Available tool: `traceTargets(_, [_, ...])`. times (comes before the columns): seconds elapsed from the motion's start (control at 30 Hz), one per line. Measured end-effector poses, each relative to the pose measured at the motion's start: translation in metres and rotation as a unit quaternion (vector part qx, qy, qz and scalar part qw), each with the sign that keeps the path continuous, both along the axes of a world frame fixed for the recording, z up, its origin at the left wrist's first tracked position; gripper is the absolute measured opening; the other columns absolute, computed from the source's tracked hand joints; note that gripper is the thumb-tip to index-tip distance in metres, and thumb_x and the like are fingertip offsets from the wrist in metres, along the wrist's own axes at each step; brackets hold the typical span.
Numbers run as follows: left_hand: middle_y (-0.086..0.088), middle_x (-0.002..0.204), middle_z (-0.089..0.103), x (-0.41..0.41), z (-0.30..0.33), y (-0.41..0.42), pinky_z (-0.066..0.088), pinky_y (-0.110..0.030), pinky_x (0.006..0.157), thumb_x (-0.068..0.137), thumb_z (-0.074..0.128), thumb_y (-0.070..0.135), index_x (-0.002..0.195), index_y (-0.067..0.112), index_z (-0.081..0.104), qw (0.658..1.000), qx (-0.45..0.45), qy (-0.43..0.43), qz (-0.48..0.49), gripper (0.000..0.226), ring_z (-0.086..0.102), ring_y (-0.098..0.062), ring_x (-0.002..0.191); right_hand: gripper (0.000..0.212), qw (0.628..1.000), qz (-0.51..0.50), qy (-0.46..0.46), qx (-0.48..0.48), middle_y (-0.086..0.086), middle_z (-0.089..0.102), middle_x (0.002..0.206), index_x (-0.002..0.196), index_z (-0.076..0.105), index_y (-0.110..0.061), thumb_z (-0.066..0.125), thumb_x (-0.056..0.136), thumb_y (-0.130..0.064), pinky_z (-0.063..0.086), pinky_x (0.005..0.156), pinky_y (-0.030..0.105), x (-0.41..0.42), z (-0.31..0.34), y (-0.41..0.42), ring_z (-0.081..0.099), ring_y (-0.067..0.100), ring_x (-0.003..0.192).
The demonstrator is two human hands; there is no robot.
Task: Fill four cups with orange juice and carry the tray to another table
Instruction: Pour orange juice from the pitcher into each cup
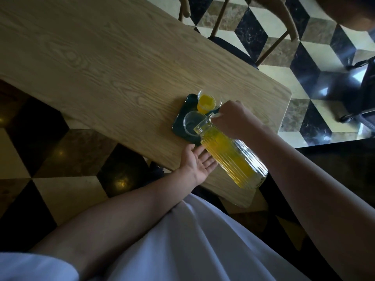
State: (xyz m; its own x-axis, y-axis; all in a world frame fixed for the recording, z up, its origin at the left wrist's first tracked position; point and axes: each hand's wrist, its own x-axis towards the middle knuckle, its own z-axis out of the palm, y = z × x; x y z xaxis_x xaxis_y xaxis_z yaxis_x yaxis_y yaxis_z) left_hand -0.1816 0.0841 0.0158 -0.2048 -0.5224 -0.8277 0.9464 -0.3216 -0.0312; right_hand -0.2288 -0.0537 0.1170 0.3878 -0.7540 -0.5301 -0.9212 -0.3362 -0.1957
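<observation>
A ribbed glass pitcher of orange juice is tilted, its spout over an empty clear cup. My right hand grips the pitcher at its neck and handle. My left hand lies palm up beneath the pitcher's body, fingers spread, touching its underside. Both cups stand on a dark green tray on the wooden table. The farther cup holds orange juice. The pitcher and my right hand hide the right part of the tray.
The tray sits near the table's near edge and rounded right corner. Wooden chairs stand at the far side. A dark wheeled object is on the checkered floor at the right.
</observation>
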Motion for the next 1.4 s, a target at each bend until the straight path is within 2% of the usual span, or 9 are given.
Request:
traceTargets(0.2, [-0.02,0.15,0.048,0.001,-0.003,0.003,0.034,-0.048,0.111,0.102,0.032,0.041,0.146,0.014,0.048,1.0,-0.009,0.01,0.002,0.054,0.04,-0.037,0.141,0.023,1.0,-0.016,-0.005,-0.006,0.011,0.065,0.082,0.09,0.068,-0.005,0.057,0.093,-0.025,0.048,0.05,0.03,0.004,-0.002,-0.002,0.069,0.029,0.069])
traceTargets(0.3, [-0.02,0.149,0.048,0.003,-0.001,0.003,0.033,-0.048,0.112,0.103,0.031,0.04,0.146,0.014,0.048,1.0,-0.014,0.015,0.002,0.053,0.04,-0.037,0.141,0.023,1.0,-0.015,0.003,-0.008,0.01,0.063,0.08,0.091,0.069,-0.005,0.057,0.092,-0.024,0.043,0.049,0.029,0.006,-0.003,-0.003,0.065,0.027,0.066])
traceTargets(0.57, [-0.022,0.148,0.048,0.01,0.004,0.002,0.032,-0.049,0.112,0.102,0.027,0.039,0.145,0.012,0.05,1.0,-0.017,0.021,0.002,0.056,0.04,-0.039,0.141,0.025,1.0,-0.004,0.015,-0.012,0.015,0.065,0.096,0.098,0.067,-0.004,0.059,0.092,-0.027,0.042,0.051,0.028,0.012,-0.001,-0.008,0.069,0.033,0.079])
traceTargets(0.73, [-0.022,0.147,0.05,0.014,0.006,0.001,0.032,-0.049,0.114,0.101,0.028,0.038,0.145,0.011,0.05,1.0,-0.015,0.016,-0.001,0.056,0.041,-0.039,0.14,0.022,1.0,0.006,0.009,-0.012,0.013,0.062,0.095,0.094,0.063,-0.006,0.061,0.093,-0.029,0.036,0.05,0.026,0.015,-0.002,-0.009,0.061,0.028,0.074])
traceTargets(0.83, [-0.022,0.145,0.052,0.015,0.006,0.0,0.03,-0.049,0.117,0.101,0.028,0.04,0.143,0.011,0.052,1.0,-0.014,0.013,-0.005,0.057,0.043,-0.039,0.139,0.025,1.0,0.008,0.008,-0.022,0.013,0.062,0.099,0.102,0.065,-0.005,0.062,0.094,-0.029,0.038,0.054,0.027,0.017,-0.003,-0.008,0.064,0.031,0.082])
traceTargets(0.97, [-0.023,0.146,0.051,0.015,0.007,0.001,0.028,-0.05,0.119,0.1,0.029,0.041,0.144,0.011,0.051,1.0,-0.012,0.017,-0.006,0.057,0.041,-0.038,0.14,0.024,0.999,0.017,0.016,-0.03,0.013,0.064,0.099,0.101,0.067,-0.004,0.061,0.094,-0.026,0.04,0.05,0.026,0.018,-0.002,-0.007,0.064,0.028,0.075])
traceTargets(1.1, [-0.023,0.147,0.049,0.017,0.009,0.002,0.028,-0.05,0.119,0.1,0.03,0.04,0.144,0.011,0.051,1.0,-0.007,0.016,-0.006,0.057,0.039,-0.039,0.142,0.03,0.999,0.016,0.019,-0.038,0.012,0.062,0.103,0.111,0.067,-0.004,0.063,0.095,-0.029,0.043,0.053,0.026,0.02,-0.001,-0.005,0.064,0.028,0.08])
traceTargets(1.23, [-0.024,0.151,0.043,0.017,0.015,0.001,0.028,-0.05,0.119,0.101,0.029,0.042,0.146,0.01,0.045,1.0,-0.007,0.021,-0.002,0.057,0.035,-0.039,0.144,0.026,0.999,0.023,0.028,-0.037,0.013,0.064,0.107,0.106,0.066,-0.006,0.061,0.094,-0.029,0.039,0.052,0.026,0.021,-0.002,-0.005,0.062,0.029,0.078])
traceTargets(1.4, [-0.023,0.154,0.04,0.017,0.02,0.0,0.027,-0.05,0.119,0.102,0.029,0.043,0.15,0.011,0.04,1.0,-0.003,0.025,0.0,0.059,0.032,-0.039,0.146,0.033,0.999,0.019,0.021,-0.04,0.009,0.062,0.108,0.118,0.064,-0.007,0.06,0.095,-0.029,0.046,0.055,0.027,0.023,-0.001,-0.003,0.064,0.027,0.082])
